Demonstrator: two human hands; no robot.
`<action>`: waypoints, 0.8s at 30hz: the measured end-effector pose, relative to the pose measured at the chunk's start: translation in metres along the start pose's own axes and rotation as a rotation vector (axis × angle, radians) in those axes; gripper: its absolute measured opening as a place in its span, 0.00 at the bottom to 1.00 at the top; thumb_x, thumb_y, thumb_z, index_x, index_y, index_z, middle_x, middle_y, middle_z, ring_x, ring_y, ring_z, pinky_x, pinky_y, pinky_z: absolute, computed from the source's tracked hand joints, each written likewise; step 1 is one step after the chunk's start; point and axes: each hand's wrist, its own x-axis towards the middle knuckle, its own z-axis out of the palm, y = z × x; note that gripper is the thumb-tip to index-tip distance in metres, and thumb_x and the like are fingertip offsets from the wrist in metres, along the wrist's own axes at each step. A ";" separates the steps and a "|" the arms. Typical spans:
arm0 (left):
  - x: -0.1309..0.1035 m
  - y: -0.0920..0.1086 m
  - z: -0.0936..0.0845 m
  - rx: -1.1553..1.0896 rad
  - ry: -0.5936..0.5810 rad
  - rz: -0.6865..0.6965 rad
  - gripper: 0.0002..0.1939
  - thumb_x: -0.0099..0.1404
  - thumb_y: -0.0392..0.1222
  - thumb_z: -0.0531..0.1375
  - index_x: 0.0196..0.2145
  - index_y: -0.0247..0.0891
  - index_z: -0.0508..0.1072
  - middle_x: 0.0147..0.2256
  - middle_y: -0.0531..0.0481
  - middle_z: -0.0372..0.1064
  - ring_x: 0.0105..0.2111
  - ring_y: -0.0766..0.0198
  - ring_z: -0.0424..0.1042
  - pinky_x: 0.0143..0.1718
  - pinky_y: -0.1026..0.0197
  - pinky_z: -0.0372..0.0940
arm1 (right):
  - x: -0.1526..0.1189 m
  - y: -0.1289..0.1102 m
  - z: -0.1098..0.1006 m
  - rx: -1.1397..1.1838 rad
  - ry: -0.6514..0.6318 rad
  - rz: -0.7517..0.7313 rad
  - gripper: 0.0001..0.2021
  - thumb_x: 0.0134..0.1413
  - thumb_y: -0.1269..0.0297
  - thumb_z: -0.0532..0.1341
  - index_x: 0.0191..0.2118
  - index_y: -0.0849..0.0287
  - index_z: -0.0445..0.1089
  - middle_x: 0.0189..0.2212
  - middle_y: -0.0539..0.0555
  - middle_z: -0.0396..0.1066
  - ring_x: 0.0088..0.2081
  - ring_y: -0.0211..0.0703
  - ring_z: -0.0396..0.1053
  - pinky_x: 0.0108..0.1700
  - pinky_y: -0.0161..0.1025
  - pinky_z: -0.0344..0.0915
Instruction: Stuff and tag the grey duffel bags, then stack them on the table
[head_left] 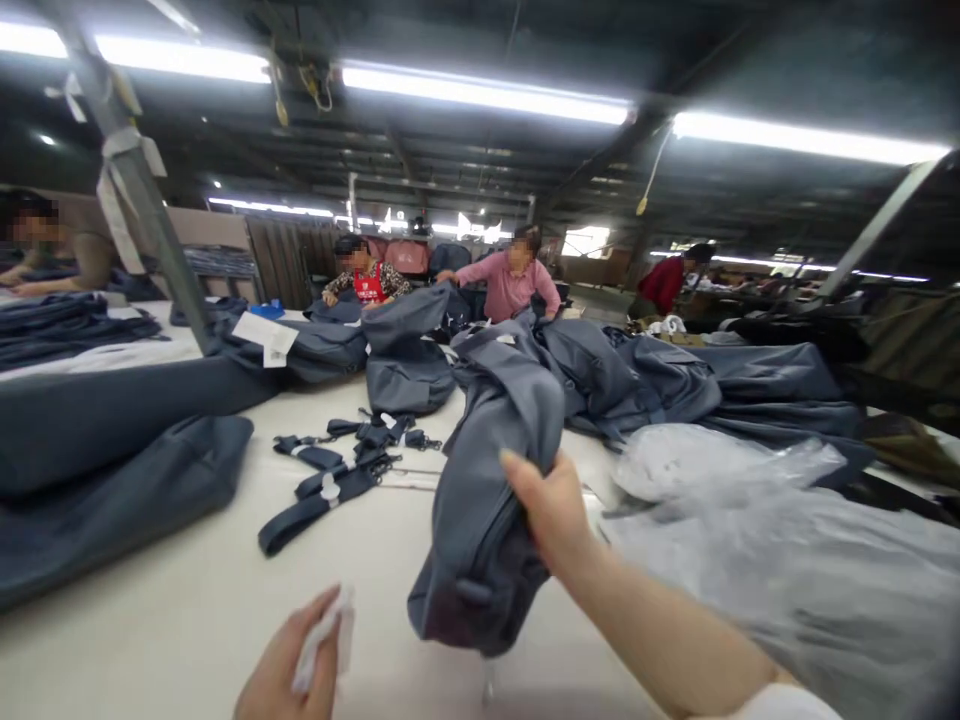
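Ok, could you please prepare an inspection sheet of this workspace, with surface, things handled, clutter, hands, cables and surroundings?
Surface: white table, partly covered.
Things handled: a blue-grey bag; a thin white piece, material unclear.
Clutter: dark straps with clips lie loose; more blue-grey fabric goods are heaped behind; clear plastic sheeting spreads at the right.
Hands: right hand grips the bag; left hand pinches the white piece.
Cables: cords with yellow ends hang near the ceiling lights; on the table, nothing seen.
Surroundings: several people beyond the table, one in a pink top.

Right hand (555,508) grips a blue-grey bag (480,500); left hand (281,665) holds white material (346,628).
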 end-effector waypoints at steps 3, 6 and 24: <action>0.014 0.030 -0.023 -0.150 -0.172 0.147 0.26 0.64 0.60 0.48 0.43 0.39 0.75 0.45 0.44 0.75 0.48 0.51 0.72 0.52 0.51 0.66 | -0.107 0.036 0.019 -0.167 -0.335 0.048 0.26 0.36 0.49 0.71 0.41 0.59 0.72 0.36 0.57 0.76 0.35 0.49 0.73 0.36 0.41 0.72; 0.012 0.067 -0.044 -0.071 -0.274 0.287 0.30 0.62 0.63 0.50 0.49 0.38 0.72 0.49 0.43 0.72 0.50 0.50 0.70 0.52 0.50 0.65 | -0.155 0.057 0.031 -0.433 -0.572 0.037 0.18 0.38 0.52 0.70 0.34 0.58 0.72 0.29 0.52 0.74 0.28 0.43 0.70 0.30 0.37 0.68; 0.016 0.069 -0.072 0.186 -0.375 0.318 0.19 0.63 0.50 0.52 0.47 0.40 0.73 0.48 0.49 0.73 0.48 0.57 0.70 0.51 0.59 0.62 | -0.109 0.010 -0.022 -0.249 -0.918 -0.033 0.17 0.49 0.51 0.63 0.36 0.62 0.75 0.32 0.55 0.76 0.34 0.43 0.72 0.36 0.36 0.66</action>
